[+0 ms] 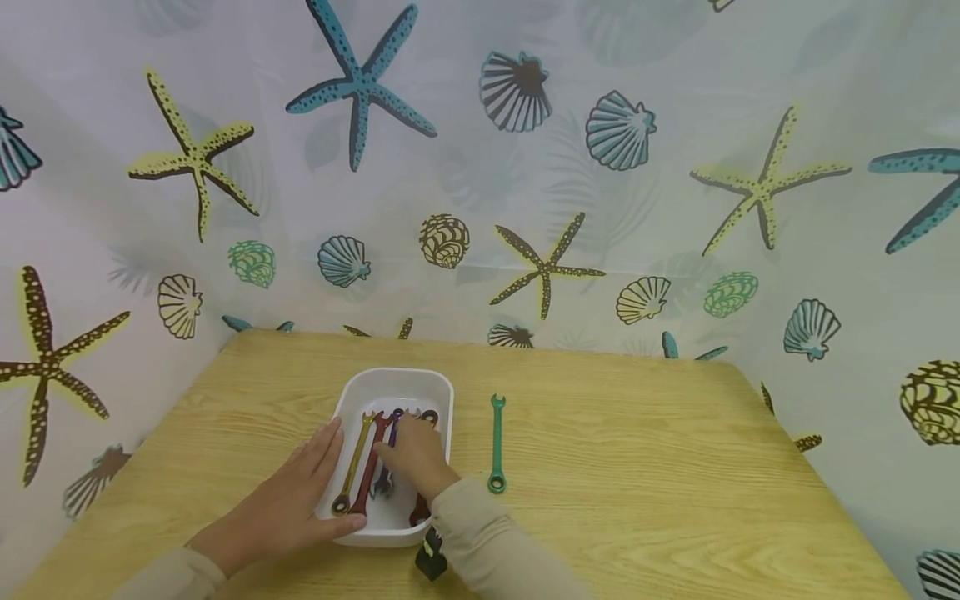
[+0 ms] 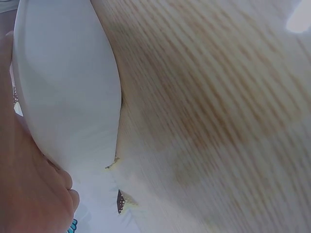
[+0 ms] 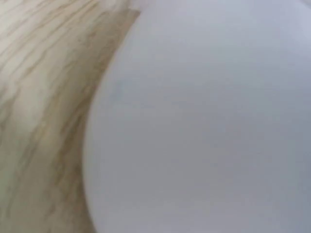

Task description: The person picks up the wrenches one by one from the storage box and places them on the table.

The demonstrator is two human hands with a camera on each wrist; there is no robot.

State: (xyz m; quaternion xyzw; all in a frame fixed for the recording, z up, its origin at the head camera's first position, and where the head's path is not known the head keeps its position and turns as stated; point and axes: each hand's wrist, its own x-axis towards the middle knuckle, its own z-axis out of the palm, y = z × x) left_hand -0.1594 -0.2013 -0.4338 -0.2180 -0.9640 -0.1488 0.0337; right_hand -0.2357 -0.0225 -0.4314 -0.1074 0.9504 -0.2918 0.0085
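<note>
A white tray [image 1: 401,382] holds several combination wrenches, among them a gold wrench [image 1: 359,457], a red wrench [image 1: 369,468] and a purple wrench [image 1: 393,452]. My left hand [image 1: 281,500] rests on the tray's near left corner, its fingers fairly straight along the left rim and its thumb over the near rim. Down inside the tray, my right hand [image 1: 422,450] is over the wrenches beside the purple one; its fingertips are hidden. Both wrist views are mostly filled by the tray's outer wall [image 2: 73,87]. A green wrench [image 1: 497,442] lies outside, right of the tray.
The wood-grain table [image 1: 637,450] extends to both sides of the tray. Behind it hangs a white curtain [image 1: 480,183] printed with starfish and shells. A small black device [image 1: 431,560] sits at the right sleeve, close to the tray's near edge.
</note>
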